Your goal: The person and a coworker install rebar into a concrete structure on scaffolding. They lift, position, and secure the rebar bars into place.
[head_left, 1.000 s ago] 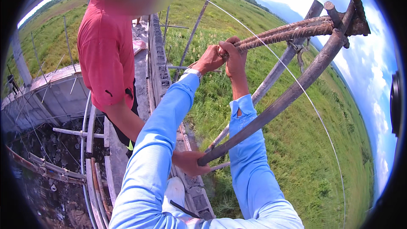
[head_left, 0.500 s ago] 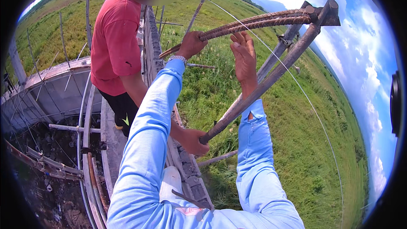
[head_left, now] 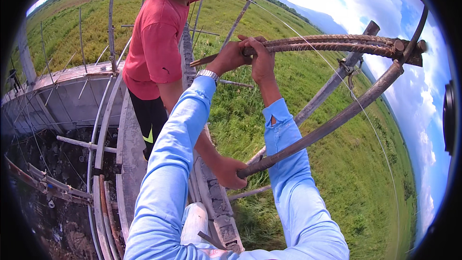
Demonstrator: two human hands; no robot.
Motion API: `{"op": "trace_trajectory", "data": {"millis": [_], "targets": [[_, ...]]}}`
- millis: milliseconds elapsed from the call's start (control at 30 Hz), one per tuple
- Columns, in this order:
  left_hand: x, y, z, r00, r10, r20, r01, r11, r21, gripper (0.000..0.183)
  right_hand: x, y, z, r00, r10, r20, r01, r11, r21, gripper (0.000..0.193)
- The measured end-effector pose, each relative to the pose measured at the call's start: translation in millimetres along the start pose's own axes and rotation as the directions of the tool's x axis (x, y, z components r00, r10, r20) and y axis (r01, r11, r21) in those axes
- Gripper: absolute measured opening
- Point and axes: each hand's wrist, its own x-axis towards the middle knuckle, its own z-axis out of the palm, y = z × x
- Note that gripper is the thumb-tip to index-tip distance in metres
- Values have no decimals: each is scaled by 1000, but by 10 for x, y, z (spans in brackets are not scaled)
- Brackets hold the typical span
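Out in front, my left hand (head_left: 232,58), with a metal watch at the wrist, is wrapped round the near end of some rusty ribbed rebars (head_left: 322,43). My right hand (head_left: 262,62) grips the same rebars just to the right of it, fingers curled over the top. The bars run side by side toward the right, where their far ends meet short round pegs (head_left: 398,45) on a metal bracket. A dark pipe (head_left: 332,118) slopes down from near those pegs. Its lower end is held by a co-worker's hand (head_left: 228,172), below my left forearm.
The co-worker in a red shirt (head_left: 156,50) stands at the left on a concrete ledge (head_left: 132,149). A grey metal post (head_left: 322,91) rises behind the pipe. A thin line (head_left: 356,98) crosses the view. Wooden poles and boards (head_left: 103,183) lie lower left; grassy ground spreads below right.
My right hand, open beside the rebars before, has moved left and closed on them next to my left hand. The view has shifted, and the pipe now lies at a shallower slant.
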Motion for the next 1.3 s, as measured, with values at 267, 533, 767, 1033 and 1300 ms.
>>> {"op": "trace_trajectory", "data": {"millis": [267, 533, 767, 1033, 1300], "targets": [[-19, -309, -493, 995, -65, 72, 53, 985, 164, 39, 182, 169, 203, 999, -52, 1, 51, 988, 149, 23], [-72, -248, -113, 988, -49, -147, 64, 993, 102, 28, 153, 204, 144, 994, -62, -89, 76, 983, 165, 27], [-92, -224, -7, 964, -50, -260, 63, 997, 44, 21, 78, 507, 380, 962, -95, -255, 112, 992, 55, 31], [-45, -444, 48, 986, -33, -162, 40, 998, 41, 15, 177, 592, 167, 980, -37, -194, 66, 987, 148, 35], [-111, -526, 336, 976, -2, -219, -8, 999, -44, 22, 45, 638, 17, 979, -5, -203, 32, 991, 128, 32]]}}
